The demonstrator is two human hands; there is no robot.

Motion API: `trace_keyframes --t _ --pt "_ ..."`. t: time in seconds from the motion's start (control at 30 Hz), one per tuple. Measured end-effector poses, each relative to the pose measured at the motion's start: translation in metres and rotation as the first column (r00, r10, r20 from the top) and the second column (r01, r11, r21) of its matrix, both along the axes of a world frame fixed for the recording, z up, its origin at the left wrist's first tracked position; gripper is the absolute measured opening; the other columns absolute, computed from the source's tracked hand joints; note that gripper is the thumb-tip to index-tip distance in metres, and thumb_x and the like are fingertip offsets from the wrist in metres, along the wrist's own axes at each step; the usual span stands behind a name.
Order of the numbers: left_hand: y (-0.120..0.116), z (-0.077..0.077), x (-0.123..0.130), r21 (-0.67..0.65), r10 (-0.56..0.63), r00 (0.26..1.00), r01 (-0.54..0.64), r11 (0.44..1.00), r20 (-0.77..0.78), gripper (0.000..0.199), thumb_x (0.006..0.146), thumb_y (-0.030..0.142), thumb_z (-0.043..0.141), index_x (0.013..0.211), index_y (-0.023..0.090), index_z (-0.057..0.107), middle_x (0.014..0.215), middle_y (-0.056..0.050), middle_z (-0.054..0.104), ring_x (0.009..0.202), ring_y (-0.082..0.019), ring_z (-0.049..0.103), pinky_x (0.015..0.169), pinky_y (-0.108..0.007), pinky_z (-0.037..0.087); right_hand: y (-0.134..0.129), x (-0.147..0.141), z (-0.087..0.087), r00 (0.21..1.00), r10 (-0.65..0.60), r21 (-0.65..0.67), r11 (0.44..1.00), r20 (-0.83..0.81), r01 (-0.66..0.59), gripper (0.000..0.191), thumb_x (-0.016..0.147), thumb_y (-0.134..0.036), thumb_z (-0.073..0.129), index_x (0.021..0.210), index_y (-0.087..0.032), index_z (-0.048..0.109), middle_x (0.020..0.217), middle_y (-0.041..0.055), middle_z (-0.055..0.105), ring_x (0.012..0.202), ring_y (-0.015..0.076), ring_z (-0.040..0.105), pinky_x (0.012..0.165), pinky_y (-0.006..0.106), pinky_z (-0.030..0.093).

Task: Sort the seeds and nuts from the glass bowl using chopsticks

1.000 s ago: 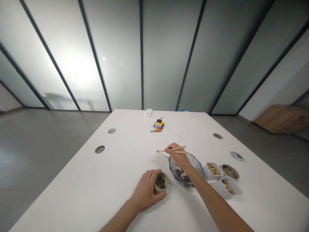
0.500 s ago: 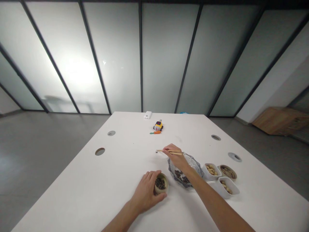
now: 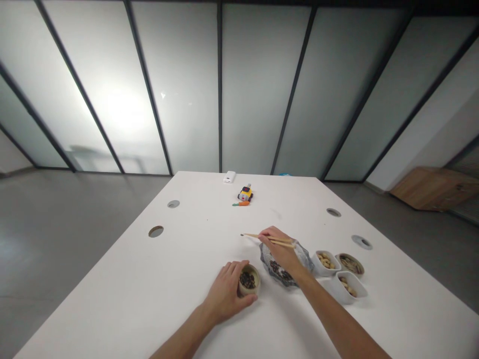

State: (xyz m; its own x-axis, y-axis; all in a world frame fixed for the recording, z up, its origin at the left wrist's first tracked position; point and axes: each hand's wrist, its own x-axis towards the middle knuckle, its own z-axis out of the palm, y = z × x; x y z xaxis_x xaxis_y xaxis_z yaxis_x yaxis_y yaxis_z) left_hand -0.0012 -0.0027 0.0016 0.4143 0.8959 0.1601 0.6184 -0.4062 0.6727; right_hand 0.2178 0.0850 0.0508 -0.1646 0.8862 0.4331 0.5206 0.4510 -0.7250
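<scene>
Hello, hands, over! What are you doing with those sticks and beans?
Right hand grips chopsticks above glass dish of dark beans. Left hand wraps small tan cup. Three more bowls sit right, nothing blocking.

We note a yellow toy car [image 3: 246,192] with an orange carrot toy [image 3: 241,203] just beside it at the counter's [image 3: 149,289] far end. A white box [image 3: 229,177] sits near the far edge. Round cable holes [image 3: 155,231] mark both sides.
</scene>
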Motion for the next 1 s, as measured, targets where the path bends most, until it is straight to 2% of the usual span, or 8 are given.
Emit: trace_keyframes --t 0.2,0.63,1.0 --pt "0.001 -0.002 0.000 -0.006 -0.009 1.000 0.009 1.000 -0.030 0.076 0.079 0.033 0.081 0.146 0.021 0.046 0.137 -0.013 0.059 0.127 -0.034 0.053 0.113 -0.050 0.039 0.006 -0.019 -0.005 0.999 0.050 0.015 0.999 -0.012 -0.050 0.032 0.098 -0.050 0.056 0.077 -0.029 0.069 0.082 0.0027 0.072 0.079 0.0208 0.067 0.076 0.033 0.054" --pt "0.000 0.001 0.000 0.004 -0.022 1.000 0.022 1.000 -0.016 0.075 0.080 0.035 0.080 0.145 0.023 0.045 0.136 -0.012 0.059 0.125 -0.033 0.054 0.111 -0.049 0.041 0.012 -0.016 -0.019 0.998 0.064 0.020 0.998 0.011 -0.065 0.033 0.099 -0.050 0.055 0.080 -0.027 0.070 0.084 0.0040 0.072 0.080 0.0215 0.066 0.080 0.035 0.053" --pt "0.001 -0.001 0.000 0.002 -0.020 1.000 0.020 1.000 -0.014 0.075 0.080 0.034 0.080 0.145 0.024 0.045 0.135 -0.012 0.060 0.124 -0.034 0.055 0.111 -0.050 0.041 0.008 -0.018 -0.013 0.996 0.083 0.021 0.996 0.023 -0.083 0.036 0.101 -0.053 0.051 0.081 -0.029 0.068 0.084 0.0039 0.070 0.082 0.0223 0.066 0.081 0.036 0.054"
